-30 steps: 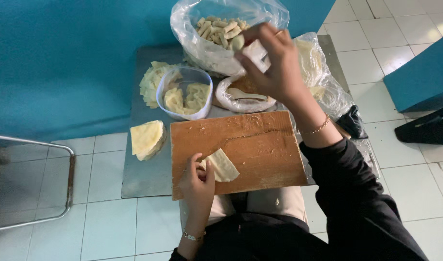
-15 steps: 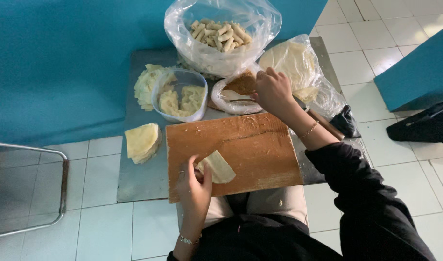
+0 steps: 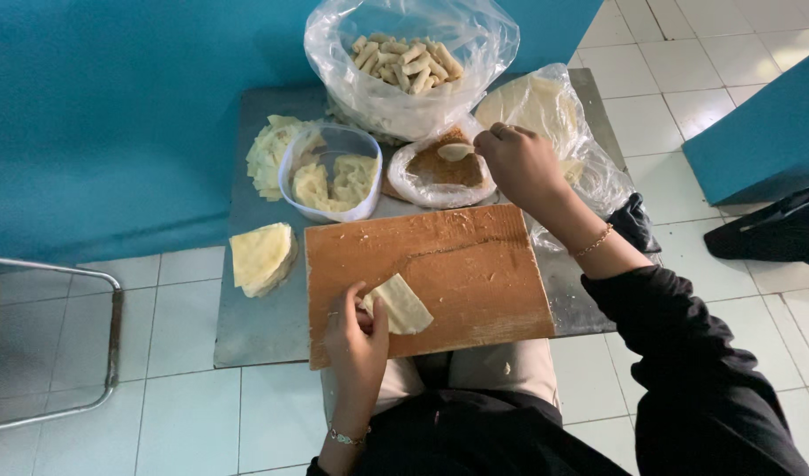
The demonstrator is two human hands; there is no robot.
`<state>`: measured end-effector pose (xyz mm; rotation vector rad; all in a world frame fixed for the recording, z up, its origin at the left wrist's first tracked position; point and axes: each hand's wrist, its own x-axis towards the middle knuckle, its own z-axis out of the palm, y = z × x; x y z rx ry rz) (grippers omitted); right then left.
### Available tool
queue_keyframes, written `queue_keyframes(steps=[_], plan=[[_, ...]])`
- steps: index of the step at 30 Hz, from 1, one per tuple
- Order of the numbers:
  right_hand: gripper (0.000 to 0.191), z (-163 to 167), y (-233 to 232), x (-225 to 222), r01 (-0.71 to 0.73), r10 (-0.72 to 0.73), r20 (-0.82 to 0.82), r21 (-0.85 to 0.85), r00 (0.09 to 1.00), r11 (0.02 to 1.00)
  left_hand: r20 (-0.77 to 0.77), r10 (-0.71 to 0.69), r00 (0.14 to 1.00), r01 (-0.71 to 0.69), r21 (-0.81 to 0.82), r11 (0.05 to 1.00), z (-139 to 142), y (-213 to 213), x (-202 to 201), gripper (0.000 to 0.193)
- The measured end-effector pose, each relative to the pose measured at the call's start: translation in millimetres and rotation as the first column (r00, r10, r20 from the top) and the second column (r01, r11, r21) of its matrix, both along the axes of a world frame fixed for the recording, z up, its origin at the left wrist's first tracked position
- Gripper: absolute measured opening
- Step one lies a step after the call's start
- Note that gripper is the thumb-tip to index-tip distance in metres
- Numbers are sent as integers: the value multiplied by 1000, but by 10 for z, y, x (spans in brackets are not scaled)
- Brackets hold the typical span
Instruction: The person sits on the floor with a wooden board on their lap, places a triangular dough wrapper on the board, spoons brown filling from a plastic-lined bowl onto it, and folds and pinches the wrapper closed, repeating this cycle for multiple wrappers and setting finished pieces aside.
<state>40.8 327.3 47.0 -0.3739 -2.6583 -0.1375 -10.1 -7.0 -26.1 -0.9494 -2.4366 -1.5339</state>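
Observation:
A wooden board [image 3: 475, 264] lies on a low metal table [image 3: 263, 317]. My left hand [image 3: 356, 339] rests at the board's near left edge, fingers pressing a pale folded wrapper [image 3: 402, 304] onto it. My right hand [image 3: 521, 163] reaches past the board's far edge and holds a spoon [image 3: 455, 152] over a bag-lined bowl of brown filling [image 3: 439, 167].
A big clear bag of rolled pieces [image 3: 404, 62] stands at the back. A clear tub [image 3: 331, 172] with pale scraps and a stack of wrappers [image 3: 261, 256] lie left. Another bag of wrappers [image 3: 545, 106] is right. A metal chair frame [image 3: 87, 344] stands far left, a dark bag [image 3: 775, 229] right.
My right hand came down from the big bag of rolled pieces to the bowl of brown filling and now holds a spoon. My left hand stayed on the wrapper.

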Motion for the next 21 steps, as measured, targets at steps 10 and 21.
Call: queue_keyframes(steps=[10, 21], plan=[[26, -220, 107, 193, -27, 24, -19, -189, 1000, 982, 108, 27, 994, -22, -42, 999, -27, -3, 5, 30], [13, -387, 414, 178, 34, -147, -173, -528, 974, 848, 90, 28, 996, -26, -19, 999, -18, -5, -13, 35]])
